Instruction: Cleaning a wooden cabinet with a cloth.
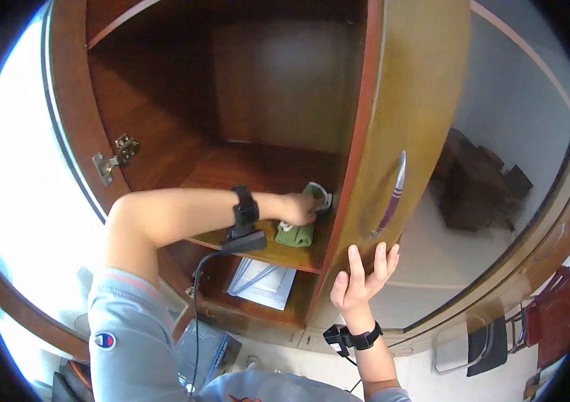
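Observation:
My left hand [299,209] reaches into the wooden cabinet and grips a folded green cloth item [296,236] with white cord-like parts. This item rests on the middle shelf [264,246], close to the right side wall; my fingers hide part of it and are slightly blurred. My right hand [365,281] lies with its fingers spread against the wooden frame of the glass cabinet door [418,100]. Just above its fingertips is the door's curved metal handle [390,201], which my right hand does not hold. Both wrists wear black strapped devices with cables.
White papers [263,281] lie on the lower shelf, below the cloth. At left, a glazed door with a metal hinge [106,166] stands open. On the floor are a blue-grey box [204,352] and, at right, a metal-framed chair [486,346].

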